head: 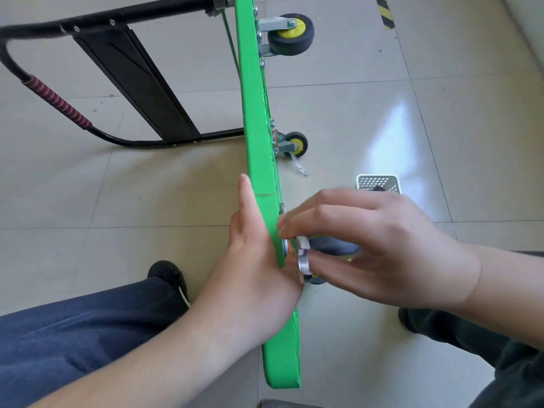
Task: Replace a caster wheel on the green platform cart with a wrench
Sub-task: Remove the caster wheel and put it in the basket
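The green platform cart (256, 128) stands on its side edge on the tiled floor, wheels facing right. My left hand (250, 260) grips the deck's upper edge, thumb along the left face, fingers hidden behind it. My right hand (368, 245) holds the near caster wheel (329, 245) against the deck's underside, fingers curled round its metal bracket (303, 259). The wheel is mostly hidden under my fingers. No wrench shows.
Two other casters, the far caster (290, 33) and the middle caster (294, 144), stick out to the right. The black folded handle (132, 81) lies to the left. A small perforated basket (378, 183) sits beyond my right hand. My legs frame the bottom.
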